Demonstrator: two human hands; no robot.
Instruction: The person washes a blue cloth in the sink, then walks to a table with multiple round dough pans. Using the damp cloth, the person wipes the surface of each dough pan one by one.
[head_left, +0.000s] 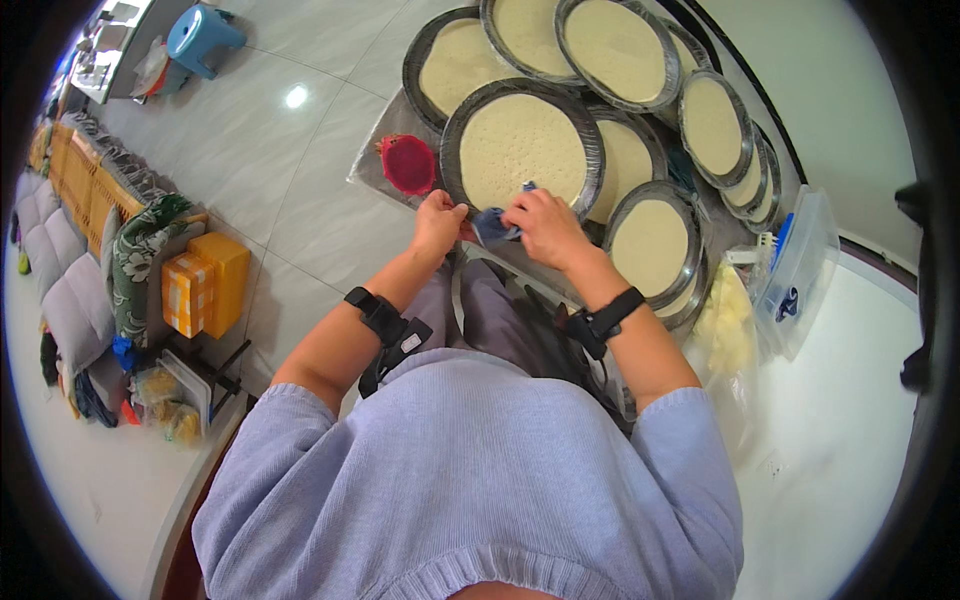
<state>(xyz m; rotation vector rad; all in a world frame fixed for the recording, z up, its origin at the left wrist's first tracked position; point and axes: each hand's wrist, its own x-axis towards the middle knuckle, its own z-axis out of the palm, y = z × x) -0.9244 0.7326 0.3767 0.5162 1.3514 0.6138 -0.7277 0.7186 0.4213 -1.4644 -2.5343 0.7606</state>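
My right hand (544, 226) grips a crumpled blue cloth (491, 225) just over the near rim of a round dark pan. That pan holds pale, bubbly batter or dough (523, 150) under what looks like clear film. To the left of the cloth, my left hand (441, 223) has its thumb and fingertips pinched together. A small pinkish thing (466, 231) shows between it and the cloth; whether my left fingers hold it is unclear. A cut red dragon fruit half (409, 165) lies left of the pan, beyond my left hand.
Several more film-covered pans (619, 56) crowd and overlap on the covered table (371, 161). A clear plastic bin (799, 277) and a plastic bag with yellow contents (724, 315) are at right. Cardboard boxes (221, 281), a cushioned bench (75, 292) and a blue stool (201, 37) stand at left.
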